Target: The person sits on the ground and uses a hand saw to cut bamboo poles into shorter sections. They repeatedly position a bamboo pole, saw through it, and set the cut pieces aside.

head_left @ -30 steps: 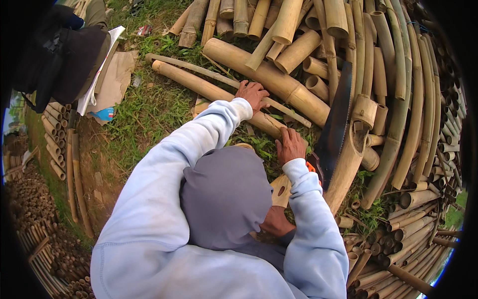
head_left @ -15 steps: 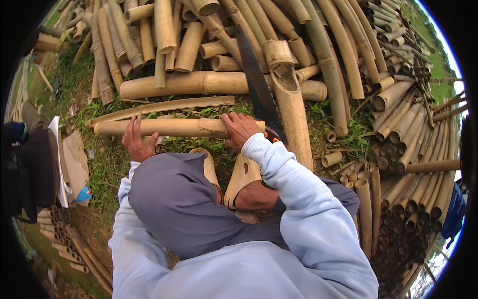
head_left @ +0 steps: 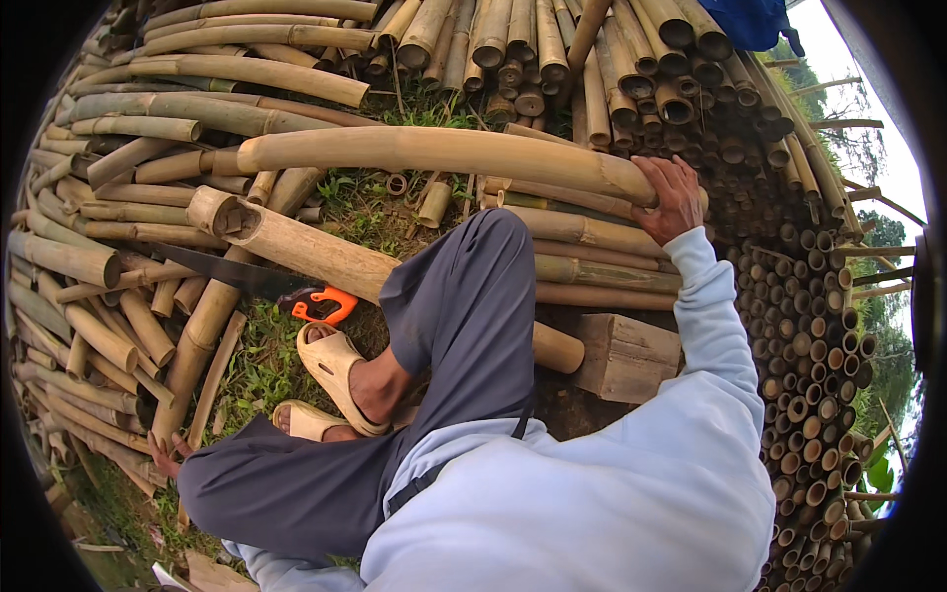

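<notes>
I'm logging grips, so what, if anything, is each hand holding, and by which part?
The right hand grips a bamboo pole near its end on the picture's right. The left hand is partly hidden; whether it holds anything cannot be told.

Pole (head_left: 444, 153) fwd of log (head_left: 316, 249); saw (head_left: 258, 281) btwn log & sandals (head_left: 335, 372); wood blk (head_left: 628, 357) R of log.

Totally outdoors, plain daylight. Weedy grass (head_left: 266, 355) just beyond the left fingers (head_left: 158, 452). Off past the right fingers (head_left: 659, 178) there's a big bamboo stack (head_left: 799, 395), then green trees (head_left: 893, 340) and super pale sky (head_left: 821, 30).
</notes>
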Demonstrator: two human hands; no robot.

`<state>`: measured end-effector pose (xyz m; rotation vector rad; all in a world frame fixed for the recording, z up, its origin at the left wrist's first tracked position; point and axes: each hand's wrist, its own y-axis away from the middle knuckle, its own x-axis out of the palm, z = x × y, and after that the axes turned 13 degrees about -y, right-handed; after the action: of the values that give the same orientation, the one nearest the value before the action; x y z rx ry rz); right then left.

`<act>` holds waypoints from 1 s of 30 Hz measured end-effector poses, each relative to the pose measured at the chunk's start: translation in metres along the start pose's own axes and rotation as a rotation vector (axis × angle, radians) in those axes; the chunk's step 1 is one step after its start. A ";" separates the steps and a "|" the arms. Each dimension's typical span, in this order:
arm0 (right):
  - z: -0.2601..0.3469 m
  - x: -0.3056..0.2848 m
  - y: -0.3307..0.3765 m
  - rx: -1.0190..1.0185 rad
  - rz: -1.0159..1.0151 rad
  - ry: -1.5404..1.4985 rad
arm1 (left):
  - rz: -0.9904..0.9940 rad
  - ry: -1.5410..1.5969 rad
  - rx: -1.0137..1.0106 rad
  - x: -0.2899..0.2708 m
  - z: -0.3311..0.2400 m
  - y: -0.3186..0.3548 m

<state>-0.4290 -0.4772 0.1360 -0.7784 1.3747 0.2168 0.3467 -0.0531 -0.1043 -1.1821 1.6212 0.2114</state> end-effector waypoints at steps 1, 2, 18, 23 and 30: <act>-0.019 -0.009 0.029 0.072 -0.007 0.031 | 0.062 0.076 -0.032 -0.001 0.008 -0.010; -0.036 -0.019 0.057 0.135 0.014 0.044 | 0.077 0.060 -0.058 -0.002 0.022 -0.016; -0.062 0.068 0.132 0.583 0.401 0.196 | 0.074 0.244 -0.067 -0.087 -0.080 -0.083; -0.019 0.153 0.083 0.425 0.217 0.085 | 0.092 0.159 -0.048 -0.129 -0.083 -0.074; -0.011 0.179 0.009 0.286 0.582 0.161 | 0.257 0.284 0.114 -0.178 -0.172 -0.050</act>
<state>-0.4033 -0.5303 -0.0336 -0.1449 1.7185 0.4058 0.2654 -0.0861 0.1321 -0.9454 2.0092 0.1150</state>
